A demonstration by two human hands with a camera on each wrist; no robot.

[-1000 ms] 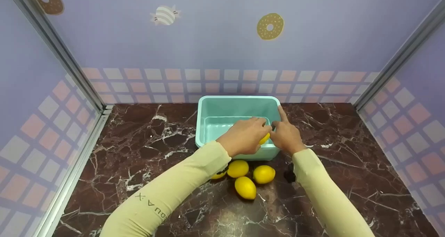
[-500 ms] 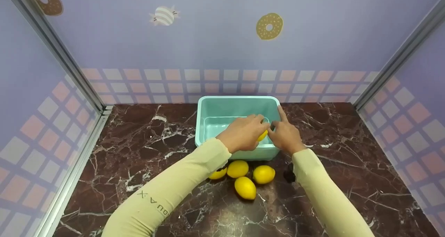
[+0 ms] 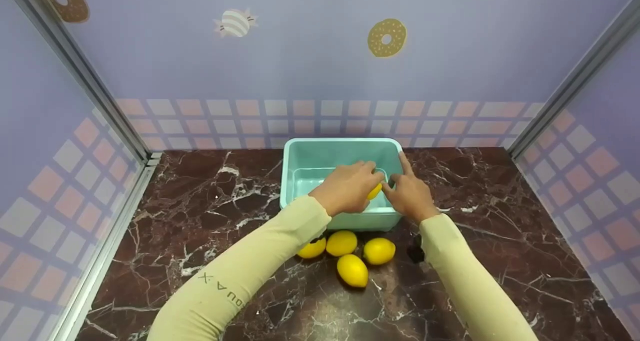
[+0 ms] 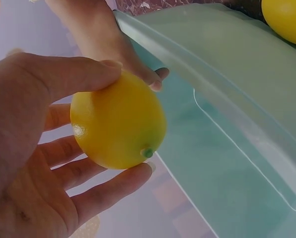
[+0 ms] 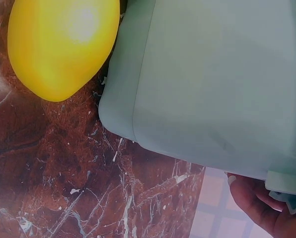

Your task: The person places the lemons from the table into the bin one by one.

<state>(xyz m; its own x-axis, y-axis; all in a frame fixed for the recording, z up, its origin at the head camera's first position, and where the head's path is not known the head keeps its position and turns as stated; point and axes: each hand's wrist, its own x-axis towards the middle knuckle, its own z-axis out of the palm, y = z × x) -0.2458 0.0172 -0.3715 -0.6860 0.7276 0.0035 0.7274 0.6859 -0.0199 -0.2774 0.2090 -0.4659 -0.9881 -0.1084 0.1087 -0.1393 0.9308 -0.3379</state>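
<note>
In my left hand (image 3: 347,188) I hold a yellow lemon (image 4: 119,121), thumb on one side and fingers on the other. The lemon is over the inside of a pale teal plastic bin (image 3: 345,222), apart from its walls in the left wrist view. At the bin's right rim is my right hand (image 3: 411,193), its thumb inside and its index finger stretched along the edge. Fingers (image 5: 255,201) of that hand curl against the outside under the rim in the right wrist view. My left hand partly hides the bin's floor.
Several lemons (image 3: 352,271) lie on the dark red marbled tabletop (image 3: 210,206) in front of the bin, one partly behind my left sleeve. Purple patterned walls (image 3: 310,56) stand close behind the bin and on both sides.
My left hand, with the lemon in it, has shifted slightly left and away from me, opening a gap to my right thumb. The right hand and the bin stay in place.
</note>
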